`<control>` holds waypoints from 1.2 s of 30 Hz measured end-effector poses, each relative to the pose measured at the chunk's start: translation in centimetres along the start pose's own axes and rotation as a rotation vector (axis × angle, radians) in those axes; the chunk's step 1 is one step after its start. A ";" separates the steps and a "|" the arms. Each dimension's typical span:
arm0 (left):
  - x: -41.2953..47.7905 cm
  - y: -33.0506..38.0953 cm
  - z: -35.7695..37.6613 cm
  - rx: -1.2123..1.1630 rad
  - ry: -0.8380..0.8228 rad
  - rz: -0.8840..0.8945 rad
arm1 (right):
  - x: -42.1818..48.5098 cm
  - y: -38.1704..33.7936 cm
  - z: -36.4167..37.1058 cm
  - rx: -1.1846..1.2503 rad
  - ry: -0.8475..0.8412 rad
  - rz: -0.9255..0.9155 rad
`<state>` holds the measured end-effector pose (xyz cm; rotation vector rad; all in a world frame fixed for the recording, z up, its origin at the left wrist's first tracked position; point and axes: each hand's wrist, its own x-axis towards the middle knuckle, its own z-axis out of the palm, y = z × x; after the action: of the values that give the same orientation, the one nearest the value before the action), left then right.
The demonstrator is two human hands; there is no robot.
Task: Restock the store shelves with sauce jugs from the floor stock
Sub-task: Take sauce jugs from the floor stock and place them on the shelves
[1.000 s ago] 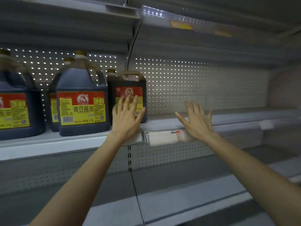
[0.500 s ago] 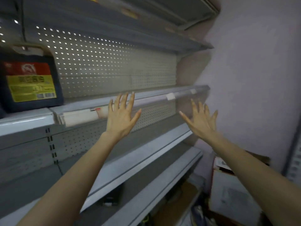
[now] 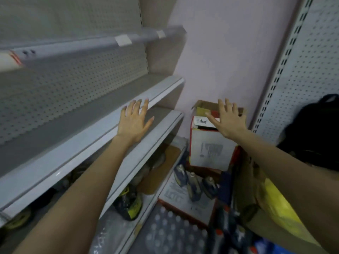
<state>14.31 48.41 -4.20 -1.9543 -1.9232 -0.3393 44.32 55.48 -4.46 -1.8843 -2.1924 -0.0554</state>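
Both arms reach forward with fingers spread and nothing in them. My left hand (image 3: 135,121) hovers in front of the edge of a grey metal shelf (image 3: 161,92). My right hand (image 3: 226,119) is held over an open red-and-white cardboard box (image 3: 209,149) standing on the floor by the pink wall. Down on the floor stand three dark sauce bottles (image 3: 192,182) on a flattened carton. A dark jug with a yellow label (image 3: 129,203) lies under the lowest shelf. No jug on the shelves is in view.
A shrink-wrapped pack of bottles (image 3: 165,233) lies at the bottom centre. A brown box with a yellow bag (image 3: 271,208) sits at the right, a black backpack (image 3: 315,132) above it. A perforated shelf upright (image 3: 293,61) rises at the right.
My view has swung right and down, from the shelf with the soy sauce jugs to the floor stock in the corner. Both hands stayed spread and empty while moving along.
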 end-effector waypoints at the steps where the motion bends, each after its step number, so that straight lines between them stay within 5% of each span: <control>1: -0.3 0.4 1.3 -0.005 -0.026 -0.006 | -0.2 0.7 1.1 -0.006 -0.032 0.015; 11: 1.9 -0.3 8.8 -0.093 -0.245 -0.006 | 1.5 1.3 8.5 -0.003 -0.162 0.112; 21: 8.5 -4.7 17.5 -0.174 -0.331 0.176 | 5.9 -4.8 14.2 0.023 -0.237 0.305; 31: 9.4 -4.0 27.6 -0.269 -0.587 0.353 | 3.6 -7.7 23.8 0.148 -0.416 0.521; 36: 9.2 -3.1 32.8 -0.334 -0.662 0.293 | 3.1 -6.7 30.1 0.162 -0.499 0.588</control>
<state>8.60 70.68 -29.47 -2.7959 -1.9812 0.0978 32.44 63.06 -32.03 -2.5546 -1.7121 0.7428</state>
